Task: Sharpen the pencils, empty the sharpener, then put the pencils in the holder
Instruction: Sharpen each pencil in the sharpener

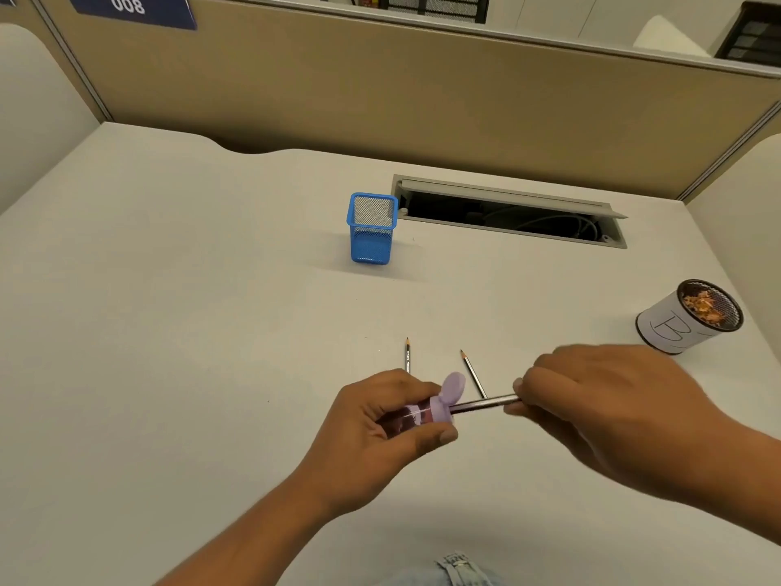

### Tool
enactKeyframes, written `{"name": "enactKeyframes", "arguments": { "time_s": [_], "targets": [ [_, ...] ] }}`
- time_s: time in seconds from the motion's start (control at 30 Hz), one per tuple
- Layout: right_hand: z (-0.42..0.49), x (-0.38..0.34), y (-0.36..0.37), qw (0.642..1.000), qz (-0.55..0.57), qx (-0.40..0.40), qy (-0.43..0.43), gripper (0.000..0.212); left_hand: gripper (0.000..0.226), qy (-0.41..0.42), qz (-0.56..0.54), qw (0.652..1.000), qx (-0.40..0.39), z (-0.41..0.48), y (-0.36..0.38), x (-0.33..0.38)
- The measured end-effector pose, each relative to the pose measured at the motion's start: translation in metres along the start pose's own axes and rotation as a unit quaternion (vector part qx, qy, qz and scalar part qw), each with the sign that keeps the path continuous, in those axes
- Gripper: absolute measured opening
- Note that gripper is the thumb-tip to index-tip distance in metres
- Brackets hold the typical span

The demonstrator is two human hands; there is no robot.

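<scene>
My left hand (380,420) grips a small purple sharpener (427,410) with a clear body and an open flip lid. A dark pencil (486,403) is stuck into its hole, and my right hand (600,399) pinches the pencil's other end. Two sharpened pencils lie on the desk just behind my hands, one (408,353) partly hidden by my left hand, the other (472,372) tilted to its right. The blue mesh pencil holder (372,230) stands empty farther back.
A round mesh cup wrapped in white paper (684,319), holding pencil shavings, stands at the right. An open cable slot (511,215) is cut into the white desk (190,310) behind the holder. Beige partition walls enclose the desk.
</scene>
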State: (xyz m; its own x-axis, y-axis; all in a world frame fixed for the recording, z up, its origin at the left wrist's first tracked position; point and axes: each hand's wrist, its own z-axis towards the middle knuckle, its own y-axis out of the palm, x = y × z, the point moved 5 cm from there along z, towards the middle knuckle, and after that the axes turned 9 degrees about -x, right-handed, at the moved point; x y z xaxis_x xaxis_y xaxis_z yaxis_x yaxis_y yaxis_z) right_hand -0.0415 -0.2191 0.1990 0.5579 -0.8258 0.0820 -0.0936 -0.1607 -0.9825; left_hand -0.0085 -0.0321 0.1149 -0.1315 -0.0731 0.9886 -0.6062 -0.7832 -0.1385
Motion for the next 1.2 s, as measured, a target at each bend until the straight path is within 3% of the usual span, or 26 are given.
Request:
{"name": "enactKeyframes", "arguments": {
  "time_s": [0.07, 0.17, 0.23, 0.3, 0.43, 0.83, 0.93, 1.03, 1.2],
  "targets": [
    [0.002, 0.003, 0.009, 0.983, 0.134, -0.091, 0.087, 0.037, 0.013, 0.009, 0.043, 0.999, -0.025, -0.001, 0.000, -0.002],
    [0.004, 0.010, 0.029, 0.893, 0.373, -0.190, 0.166, 0.031, 0.017, 0.035, 0.096, 0.994, -0.042, -0.005, 0.000, -0.002],
    [0.008, 0.010, 0.032, 0.849, 0.455, -0.208, 0.172, 0.030, 0.021, 0.052, 0.119, 0.991, -0.041, -0.006, -0.001, -0.001],
    [0.008, 0.007, 0.036, 0.828, 0.483, -0.223, 0.177, 0.025, 0.023, 0.058, 0.129, 0.989, -0.043, -0.006, -0.003, -0.001],
    [0.007, -0.003, 0.034, 0.886, 0.395, -0.193, 0.148, 0.025, 0.022, 0.051, 0.127, 0.990, -0.046, -0.007, -0.008, -0.005],
    [0.007, -0.010, 0.016, 0.950, 0.221, -0.196, 0.103, 0.042, 0.015, -0.010, 0.053, 0.995, -0.081, -0.005, -0.007, -0.015],
    [0.007, -0.014, 0.009, 0.972, 0.130, -0.170, 0.095, 0.041, 0.013, -0.016, 0.047, 0.996, -0.075, -0.004, -0.007, -0.016],
    [0.007, -0.009, 0.007, 0.994, 0.029, -0.096, 0.049, 0.040, 0.013, -0.026, 0.027, 0.998, -0.052, -0.004, -0.015, -0.018],
    [0.000, 0.004, 0.014, 0.992, 0.101, -0.030, 0.074, 0.037, 0.015, -0.032, -0.011, 0.999, -0.013, -0.003, -0.024, -0.022]
  ]
}}
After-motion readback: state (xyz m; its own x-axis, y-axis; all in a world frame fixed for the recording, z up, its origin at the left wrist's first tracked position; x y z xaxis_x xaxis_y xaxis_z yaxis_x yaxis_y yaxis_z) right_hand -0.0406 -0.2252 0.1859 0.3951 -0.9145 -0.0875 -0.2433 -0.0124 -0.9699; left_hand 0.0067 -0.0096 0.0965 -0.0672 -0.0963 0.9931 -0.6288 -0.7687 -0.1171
